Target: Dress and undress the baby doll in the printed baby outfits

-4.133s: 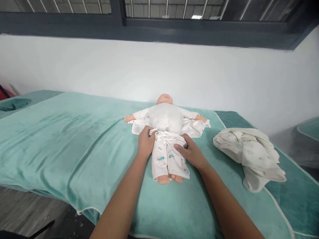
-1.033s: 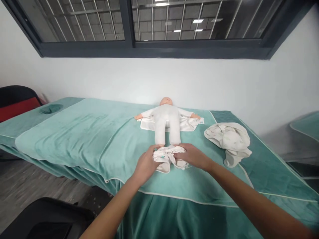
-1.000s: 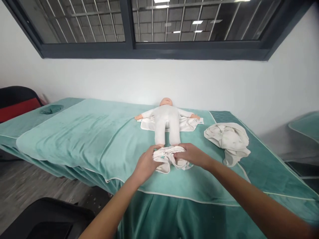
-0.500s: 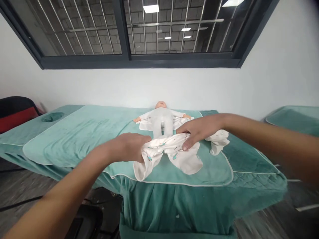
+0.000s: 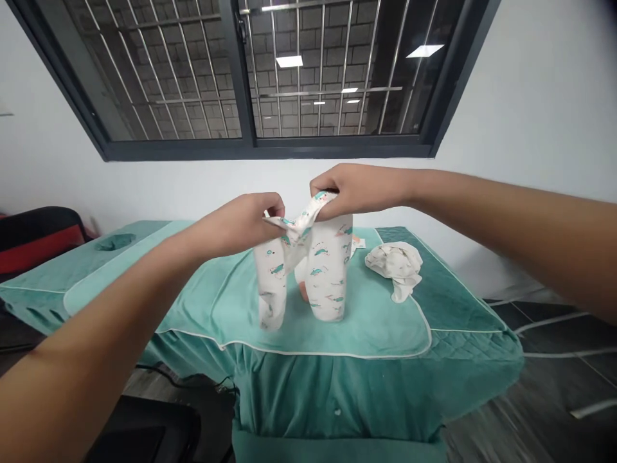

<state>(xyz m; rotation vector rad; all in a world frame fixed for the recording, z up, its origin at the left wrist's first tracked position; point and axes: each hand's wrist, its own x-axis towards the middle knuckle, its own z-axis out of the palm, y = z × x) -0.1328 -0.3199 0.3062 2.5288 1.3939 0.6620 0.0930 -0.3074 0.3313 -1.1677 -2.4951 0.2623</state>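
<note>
Patterned white baby trousers [image 5: 328, 276] hang upright by the waistband between my two hands, legs downward, just over the bed. My left hand [image 5: 250, 222] pinches the waistband on one side, and my right hand [image 5: 349, 191] grips the other side. Teal and red prints cover the fabric. Behind the trousers lies a baby doll, now mostly hidden; a small skin-coloured part of the doll [image 5: 303, 291] shows between the trouser legs. To the right, a crumpled white cloth [image 5: 395, 262] rests on the bed.
The massage bed [image 5: 463, 302] has a green velvet cover and a lighter green sheet [image 5: 207, 305]. A barred window [image 5: 270, 149] is in the wall behind it. A black and red chair [image 5: 43, 241] stands at left, and a dark seat [image 5: 144, 427] is below the bed's front edge.
Both hands have raised the trousers from near the bed, so the legs now hang down and block the doll from sight. The view has tilted up slightly.
</note>
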